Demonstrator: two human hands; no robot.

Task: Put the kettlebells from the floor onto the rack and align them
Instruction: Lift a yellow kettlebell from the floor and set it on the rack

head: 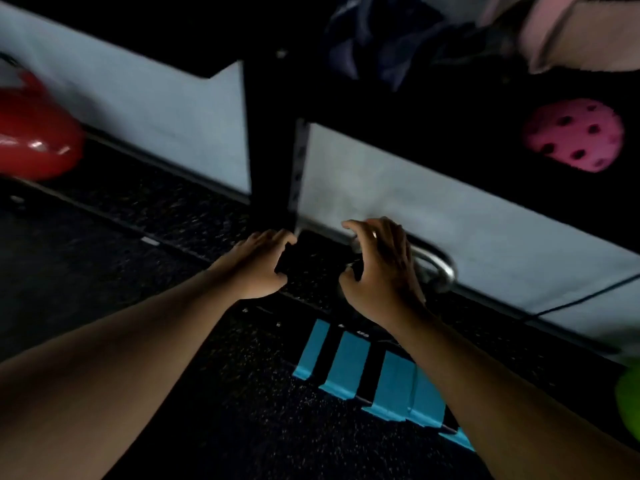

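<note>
left hand half-open, empty | right hand curled above steel-handled dark kettlebell, grip unclear | red glossy kettlebell far left

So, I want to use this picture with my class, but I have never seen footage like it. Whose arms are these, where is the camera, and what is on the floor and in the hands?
There is no machine here: a person wears one camera on the head, looking forward and down, so the two bare arms are their own. The left hand and the right hand reach toward a dark object low on the speckled floor, beside the black rack post. A metal loop shows just behind the right hand; it may be a kettlebell handle, but the picture is too dark and blurred to be sure. Both hands are curled open, and neither clearly grips anything. A red kettlebell sits at the left edge, a pink ball with holes at the right, and blue stripes mark the floor.
</note>
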